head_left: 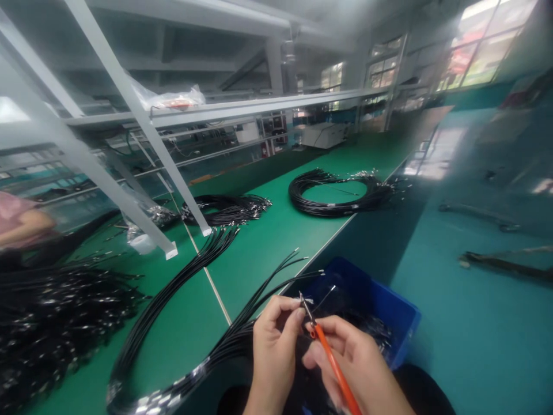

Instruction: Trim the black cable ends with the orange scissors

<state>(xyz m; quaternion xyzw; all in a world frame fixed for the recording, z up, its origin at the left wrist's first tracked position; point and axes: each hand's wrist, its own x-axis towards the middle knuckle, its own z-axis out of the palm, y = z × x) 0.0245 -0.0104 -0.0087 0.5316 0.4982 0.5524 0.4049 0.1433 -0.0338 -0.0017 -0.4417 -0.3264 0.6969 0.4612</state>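
My left hand (279, 334) pinches the end of a thin black cable at the table's near edge. My right hand (349, 351) is closed around an orange-handled tool (334, 366), whose narrow metal tip touches the work between my left thumb and forefinger. A small pale piece shows beside that tip; its detail is too small to tell. Just left of my left hand, a bundle of black cables (173, 288) curves over the green table (242, 271), with loose ends pointing up and right.
A blue bin (389, 311) with cables stands beyond my right hand. Coiled cables (328, 207) lie farther back, and a large cable pile (56, 323) is at left. White shelf posts (159, 150) rise from the table. A person's arm (28, 225) shows far left.
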